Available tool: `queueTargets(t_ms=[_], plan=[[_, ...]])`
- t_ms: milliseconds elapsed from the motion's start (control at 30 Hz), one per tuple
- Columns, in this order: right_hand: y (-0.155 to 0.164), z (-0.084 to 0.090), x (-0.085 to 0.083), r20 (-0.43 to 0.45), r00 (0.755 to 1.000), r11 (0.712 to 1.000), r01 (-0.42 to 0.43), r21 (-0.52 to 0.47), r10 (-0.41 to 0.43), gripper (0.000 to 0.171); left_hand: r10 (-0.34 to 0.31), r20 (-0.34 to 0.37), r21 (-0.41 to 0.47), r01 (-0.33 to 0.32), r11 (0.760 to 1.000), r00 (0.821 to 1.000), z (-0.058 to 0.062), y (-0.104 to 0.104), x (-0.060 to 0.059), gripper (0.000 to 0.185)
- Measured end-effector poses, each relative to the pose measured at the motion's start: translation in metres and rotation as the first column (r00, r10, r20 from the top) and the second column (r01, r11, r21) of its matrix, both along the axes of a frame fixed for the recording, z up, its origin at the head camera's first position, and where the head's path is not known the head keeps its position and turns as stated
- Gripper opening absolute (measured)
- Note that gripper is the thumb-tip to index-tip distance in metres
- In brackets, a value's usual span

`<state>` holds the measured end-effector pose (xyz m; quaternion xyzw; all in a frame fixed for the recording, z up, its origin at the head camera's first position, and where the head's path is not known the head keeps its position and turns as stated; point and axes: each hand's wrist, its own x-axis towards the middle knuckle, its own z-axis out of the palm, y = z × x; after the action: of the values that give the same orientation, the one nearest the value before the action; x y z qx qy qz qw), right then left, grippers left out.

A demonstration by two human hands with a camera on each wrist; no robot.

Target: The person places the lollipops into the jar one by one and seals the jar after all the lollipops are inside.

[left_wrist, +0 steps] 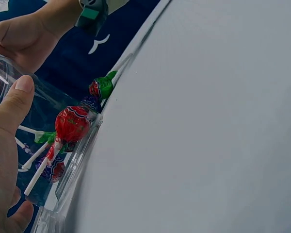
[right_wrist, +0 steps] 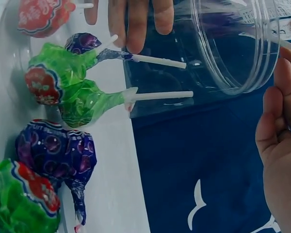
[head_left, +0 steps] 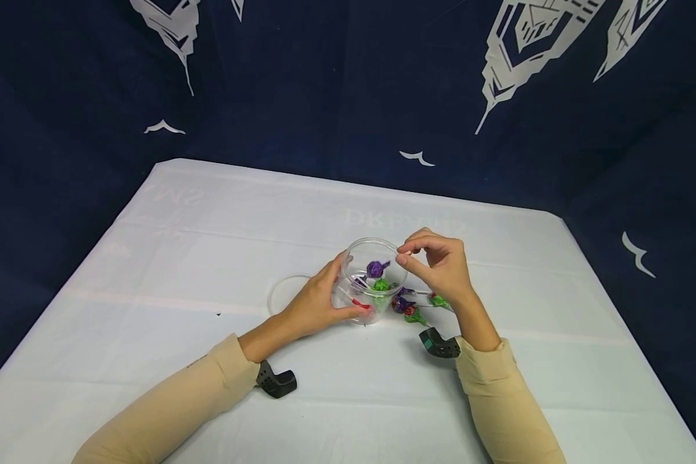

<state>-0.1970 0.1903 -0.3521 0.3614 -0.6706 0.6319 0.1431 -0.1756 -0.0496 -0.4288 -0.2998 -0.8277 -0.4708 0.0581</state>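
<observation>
My left hand (head_left: 310,306) grips a clear plastic jar (head_left: 397,283) from its left side, the thumb across the front. The jar stands on the table with its mouth upward. Inside, low down, are a red-wrapped lollipop (left_wrist: 72,124), green-wrapped lollipops (right_wrist: 63,73) and a purple one. At the rim, my right hand (head_left: 443,267) pinches the stick of a purple-wrapped lollipop (head_left: 377,269) between thumb and forefinger. That lollipop's head hangs down within the jar mouth. The fingers hide most of its stick.
Right of the jar lie several loose lollipops, among them a purple one (head_left: 400,304) and a green one (head_left: 439,300). A thin white ring (head_left: 271,298) rests on the white tablecloth (head_left: 209,361), partly behind my left hand. A dark blue curtain (head_left: 301,96) hangs behind the table.
</observation>
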Motion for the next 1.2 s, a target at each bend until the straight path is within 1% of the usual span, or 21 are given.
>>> queueTargets(t_ms=[133, 267, 367, 467, 600, 767, 867, 1067, 1200], plan=[[0.002, 0.001, 0.000, -0.021, 1.000, 0.999, 0.015, -0.052, -0.016, 0.015, 0.011, 0.005, -0.017, -0.011, 1.000, 1.000, 0.001, 0.000, 0.001, 0.105], [0.005, 0.001, 0.000, -0.027, 0.998, 0.995, 0.053, -0.085, -0.055, 0.022, 0.024, 0.007, -0.035, -0.024, 0.999, 1.000, 0.002, 0.000, 0.002, 0.105], [0.007, 0.001, 0.000, -0.020, 0.998, 0.995, 0.060, -0.082, -0.062, 0.025, 0.028, 0.001, -0.044, -0.028, 0.999, 1.000, 0.001, 0.001, 0.002, 0.106], [0.007, 0.001, 0.000, -0.018, 0.998, 0.996, 0.053, -0.076, -0.054, 0.022, 0.027, -0.004, -0.048, -0.027, 0.998, 1.000, 0.001, 0.001, 0.002, 0.107], [0.008, 0.000, 0.001, -0.017, 0.999, 0.996, 0.049, -0.069, -0.050, 0.009, 0.023, -0.013, -0.048, -0.023, 0.999, 1.000, 0.001, 0.001, 0.002, 0.108], [0.011, -0.002, 0.002, -0.011, 0.998, 0.996, 0.062, -0.059, -0.063, 0.004, 0.022, -0.013, -0.052, -0.023, 0.998, 1.000, 0.001, 0.001, 0.001, 0.108], [0.012, -0.003, 0.002, -0.012, 0.997, 0.996, 0.071, -0.054, -0.071, 0.004, 0.024, -0.007, -0.051, -0.025, 0.998, 1.000, 0.002, 0.001, 0.001, 0.108], [0.020, -0.007, 0.004, -0.016, 0.995, 0.995, 0.097, -0.020, -0.098, 0.016, 0.024, 0.006, -0.052, -0.024, 0.998, 1.000, 0.004, 0.000, 0.002, 0.108], [0.026, -0.011, 0.006, -0.020, 0.995, 0.996, 0.093, -0.006, -0.093, 0.008, 0.027, 0.005, -0.057, -0.027, 0.998, 1.000, 0.004, 0.000, 0.003, 0.108]])
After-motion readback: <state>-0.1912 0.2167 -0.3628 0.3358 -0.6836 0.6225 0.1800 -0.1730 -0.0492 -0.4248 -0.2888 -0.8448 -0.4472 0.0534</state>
